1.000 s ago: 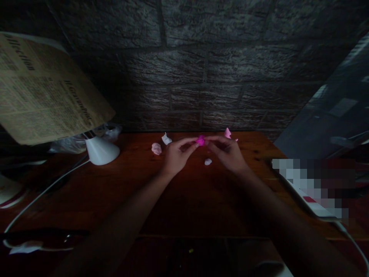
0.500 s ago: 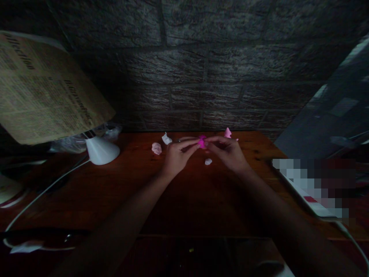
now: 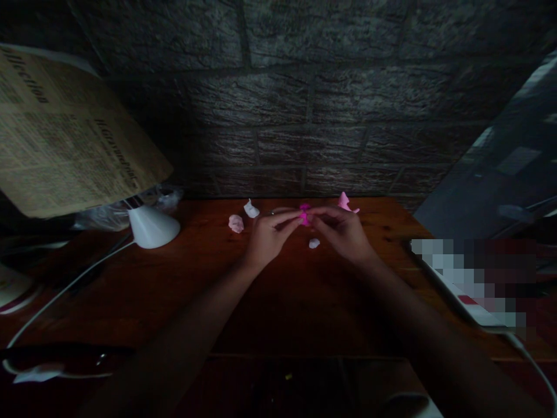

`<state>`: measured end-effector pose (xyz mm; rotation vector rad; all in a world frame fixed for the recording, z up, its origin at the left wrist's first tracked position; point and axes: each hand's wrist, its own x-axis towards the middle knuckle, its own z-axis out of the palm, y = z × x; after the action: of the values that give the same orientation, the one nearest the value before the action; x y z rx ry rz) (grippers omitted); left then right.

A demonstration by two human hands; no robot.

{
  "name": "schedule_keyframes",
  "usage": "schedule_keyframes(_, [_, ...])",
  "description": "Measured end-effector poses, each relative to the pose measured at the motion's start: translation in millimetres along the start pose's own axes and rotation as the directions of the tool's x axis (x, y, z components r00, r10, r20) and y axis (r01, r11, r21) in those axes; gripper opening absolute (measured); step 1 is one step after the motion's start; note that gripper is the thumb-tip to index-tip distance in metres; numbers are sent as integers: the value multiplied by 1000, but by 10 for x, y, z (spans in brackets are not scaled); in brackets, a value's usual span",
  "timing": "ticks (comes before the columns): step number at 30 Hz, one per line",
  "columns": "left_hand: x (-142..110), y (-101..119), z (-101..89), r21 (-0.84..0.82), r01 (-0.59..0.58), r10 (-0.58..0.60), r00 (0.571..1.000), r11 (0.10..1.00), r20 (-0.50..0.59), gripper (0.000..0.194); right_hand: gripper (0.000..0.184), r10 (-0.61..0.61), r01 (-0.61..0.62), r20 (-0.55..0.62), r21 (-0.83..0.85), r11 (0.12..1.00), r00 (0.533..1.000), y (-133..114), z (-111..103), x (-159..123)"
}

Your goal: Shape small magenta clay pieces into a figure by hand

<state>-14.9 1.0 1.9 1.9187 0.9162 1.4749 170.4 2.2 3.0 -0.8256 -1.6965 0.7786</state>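
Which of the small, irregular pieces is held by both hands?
The vivid magenta, irregular piece, pinched between the left hand and right hand; the paler pink and white pieces lie on the brown wooden table.

I observe the left hand (image 3: 266,237) and right hand (image 3: 349,234) pinching a magenta piece (image 3: 304,217); a whitish lump (image 3: 314,243) lies near their fingers (image 3: 284,217).

A lamp (image 3: 89,145) (newsprint-patterned above, white below) stands near a brick wall (image 3: 278,104).

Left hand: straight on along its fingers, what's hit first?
The magenta piece already at the left hand's fingertips, then apparently the right hand just beyond; exact depth is hard to judge.
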Motion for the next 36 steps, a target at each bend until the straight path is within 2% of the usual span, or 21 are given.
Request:
schedule_keyframes(5, [9, -8, -7, 23, 3, -3, 1000, 1000, -3, 14, 16, -69, 68, -11, -113, 991, 998, -1, -21, 8])
schedule_keyframes(15, [-3, -5, 0, 54, -8, 8, 1000, 999, 5, 13, 12, -105, 101, -20, -143, 985, 994, -11, -16, 3])
schedule_keyframes(19, [24, -47, 6, -26, 16, -17, 999, 1000, -29, 14, 22, 14, -13, -25, 46, 999, 1000, 20, 5, 14])
schedule_keyframes(22, [39, -81, 12, -127, 125, -128, 992, 984, -15, 19, 31, 118, -110, -34, 189, 976, 992, 58, 11, 31])
schedule_keyframes(26, [34, -99, 35, -211, 230, -235, 972, 950, -1, 23, 36, 204, -189, -30, 269, 944, 978, 80, -2, 44])
schedule_keyframes(36, [8, -97, 118, -280, 259, -271, 963, 924, -5, 19, 32, 225, -203, -32, 326, 923, 974, 72, 12, 26])
